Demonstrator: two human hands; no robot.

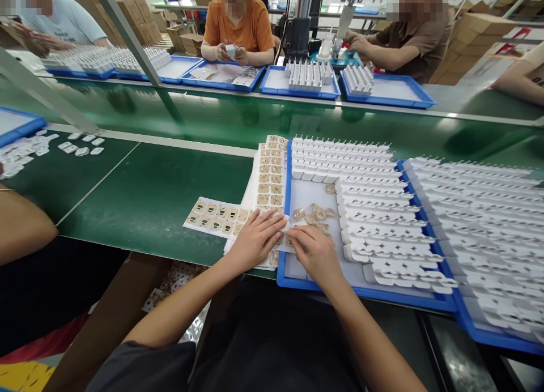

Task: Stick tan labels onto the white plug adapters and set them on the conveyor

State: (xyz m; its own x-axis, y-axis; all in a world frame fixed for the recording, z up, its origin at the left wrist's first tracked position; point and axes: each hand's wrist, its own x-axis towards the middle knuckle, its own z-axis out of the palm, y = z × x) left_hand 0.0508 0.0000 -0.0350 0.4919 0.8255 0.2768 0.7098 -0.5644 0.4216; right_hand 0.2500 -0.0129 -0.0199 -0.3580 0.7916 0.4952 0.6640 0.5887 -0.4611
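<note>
A white sheet of tan stickers with dark cut-outs (212, 216) lies across a stack of similar sheets (270, 168) and reaches over the rim of a blue tray. My left hand (259, 237) rests flat on this sheet, fingers stretched to the right. At the sheet's right end, my right hand (318, 255) pinches with thumb and forefinger, and its fingertips partly hide what they grip. Loose tan peeled pieces (317, 213) lie in the tray just beyond my right hand. Rows of white plastic housings with thin pins (378, 211) fill the tray's back and right side.
The blue tray (289, 196) sits beside a second tray of white housings (480, 239). Small white parts (83, 145) lie on the green table (165, 182) at left, near a neighbour's arm (25, 225). Across the line, several people work behind blue trays (225, 77).
</note>
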